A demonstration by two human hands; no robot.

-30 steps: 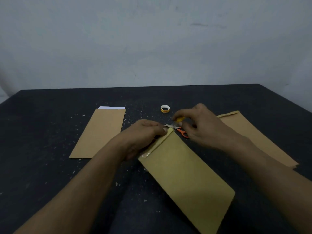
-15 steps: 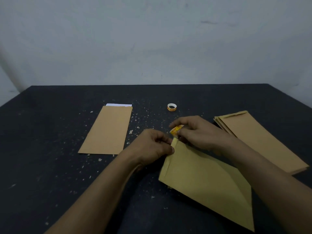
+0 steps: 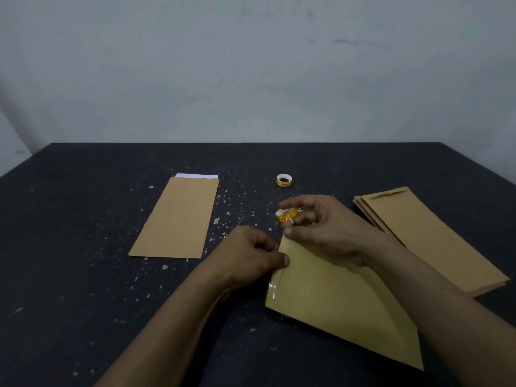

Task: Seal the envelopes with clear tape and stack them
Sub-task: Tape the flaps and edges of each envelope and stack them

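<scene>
Envelope (image 3: 335,303), brown, lying flat at the near centre-right of the dark, fleck-strewn table (image 3: 83,219), one short end turned to the left. A glossy strip of clear tape (image 3: 272,289) shows along the near part of that end. Left hand (image 3: 251,255): thumb and curled fingers pinch the taped end about midway. Right hand (image 3: 321,227), just beyond: fingers curled round a small yellow tape roll (image 3: 287,215), thumb tip touching the envelope's far corner; whether tape runs from roll to envelope cannot be told. Judged step: sealing the flap, strip partly laid. The next move would call for pressing the tape down to the far corner, parting it from the roll, then carrying the envelope to a pile. Further off: stack of envelopes (image 3: 430,238) at right; single envelope (image 3: 178,219) at left, a white sheet (image 3: 195,175) showing at its far end; second tape roll (image 3: 284,180) farthest, lying flat, apart from both
</scene>
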